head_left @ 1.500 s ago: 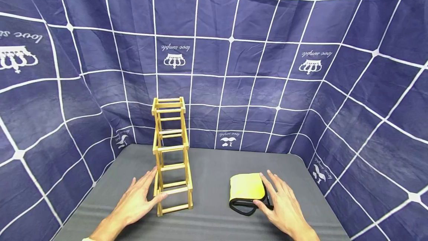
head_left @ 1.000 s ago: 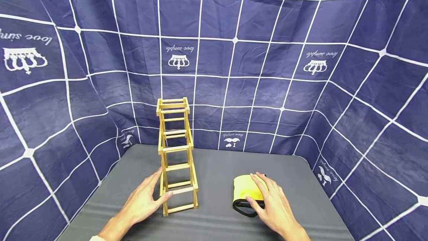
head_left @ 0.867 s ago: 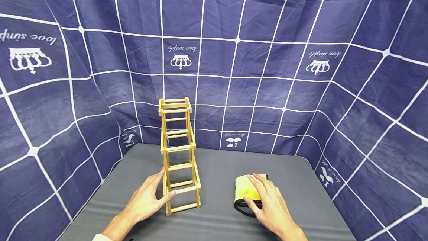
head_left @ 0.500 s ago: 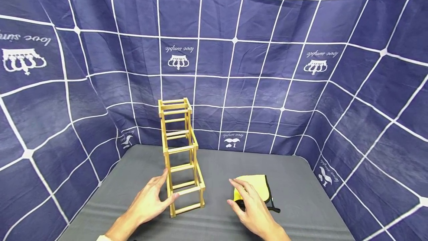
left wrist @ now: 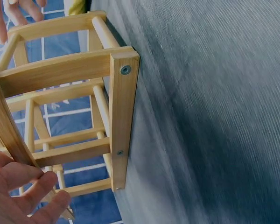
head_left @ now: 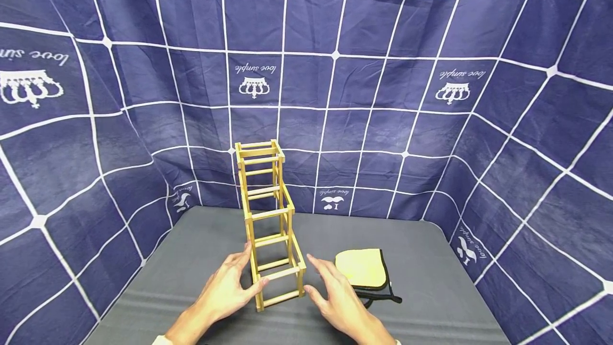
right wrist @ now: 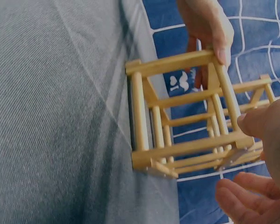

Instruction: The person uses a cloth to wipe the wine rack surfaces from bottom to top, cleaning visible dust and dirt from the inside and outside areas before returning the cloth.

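A tall, light wooden rack (head_left: 275, 238) of slats and rungs stands upright on the grey surface in the head view. My left hand (head_left: 227, 286) holds its near left side, with the thumb at a front rung and the fingers along the side. The left wrist view shows these curled fingers (left wrist: 42, 191) at the rack's slats (left wrist: 56, 67). My right hand (head_left: 337, 300) is beside the rack's lower right side, thumb and fingers spread apart and holding nothing. In the right wrist view its thumb (right wrist: 256, 122) overlaps the corner of the rack (right wrist: 186, 147).
A folded yellow cloth (head_left: 361, 268) with black edging and a black loop lies right of my right hand. Blue cloth with white grid lines (head_left: 364, 84) hangs at the back and both sides of the grey surface (head_left: 431, 292).
My left hand and the rack have shifted right. My right hand has moved left, off the yellow cloth and over to the rack's right side; the cloth is uncovered again.
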`<state>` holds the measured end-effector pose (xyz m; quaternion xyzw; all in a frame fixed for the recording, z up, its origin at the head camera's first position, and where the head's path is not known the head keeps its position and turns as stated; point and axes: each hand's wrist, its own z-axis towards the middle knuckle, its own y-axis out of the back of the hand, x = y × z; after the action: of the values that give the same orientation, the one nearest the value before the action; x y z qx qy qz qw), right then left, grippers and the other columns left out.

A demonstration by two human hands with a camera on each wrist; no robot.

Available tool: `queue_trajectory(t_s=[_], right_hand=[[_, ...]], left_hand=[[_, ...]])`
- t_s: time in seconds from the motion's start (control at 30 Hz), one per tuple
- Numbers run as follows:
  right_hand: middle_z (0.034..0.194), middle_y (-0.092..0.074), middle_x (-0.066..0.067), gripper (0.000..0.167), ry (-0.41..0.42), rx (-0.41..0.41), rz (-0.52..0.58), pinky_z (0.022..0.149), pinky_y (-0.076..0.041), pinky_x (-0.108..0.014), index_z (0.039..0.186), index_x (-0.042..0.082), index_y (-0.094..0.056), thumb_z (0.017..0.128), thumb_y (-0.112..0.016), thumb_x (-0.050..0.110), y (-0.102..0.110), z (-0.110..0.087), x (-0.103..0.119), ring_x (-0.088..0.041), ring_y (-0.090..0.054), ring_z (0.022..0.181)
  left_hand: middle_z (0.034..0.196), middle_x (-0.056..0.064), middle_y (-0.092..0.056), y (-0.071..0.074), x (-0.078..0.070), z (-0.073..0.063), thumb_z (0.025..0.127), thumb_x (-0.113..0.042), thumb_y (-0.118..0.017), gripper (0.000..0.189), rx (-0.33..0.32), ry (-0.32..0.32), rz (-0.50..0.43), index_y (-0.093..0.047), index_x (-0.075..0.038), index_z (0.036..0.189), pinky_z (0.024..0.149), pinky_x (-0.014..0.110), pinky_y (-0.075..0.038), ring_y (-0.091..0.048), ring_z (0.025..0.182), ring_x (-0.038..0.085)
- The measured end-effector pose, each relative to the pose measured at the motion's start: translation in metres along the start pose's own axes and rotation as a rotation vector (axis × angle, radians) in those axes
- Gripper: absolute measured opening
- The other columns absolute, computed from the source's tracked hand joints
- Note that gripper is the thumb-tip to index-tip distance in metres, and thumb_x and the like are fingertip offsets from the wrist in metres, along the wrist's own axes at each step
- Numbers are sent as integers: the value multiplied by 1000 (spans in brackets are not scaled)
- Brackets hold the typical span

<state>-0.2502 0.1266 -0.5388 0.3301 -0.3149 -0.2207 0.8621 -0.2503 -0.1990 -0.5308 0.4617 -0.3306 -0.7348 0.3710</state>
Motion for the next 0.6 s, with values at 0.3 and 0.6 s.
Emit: queue_trajectory(t_s=[0.3, 0.6], right_hand=[[139, -80, -17, 60, -80, 3, 140, 93, -73, -40, 164, 0, -60, 110, -82, 14, -1, -1, 0, -22, -85, 108], [112, -83, -5, 46, -147, -74, 146, 78, -68, -19, 150, -2, -71, 106, -82, 2, 7, -6, -5, -2, -78, 93]], left_hand=[[175, 16, -61, -12, -21, 4, 100, -81, -76, 116, 36, -7, -11, -40, -5, 180, 107, 62, -68, -68, 151, 35], [175, 11, -62, -22, -41, 5, 100, -82, -76, 115, 33, -34, -6, -41, -8, 181, 106, 58, -69, -69, 150, 29]])
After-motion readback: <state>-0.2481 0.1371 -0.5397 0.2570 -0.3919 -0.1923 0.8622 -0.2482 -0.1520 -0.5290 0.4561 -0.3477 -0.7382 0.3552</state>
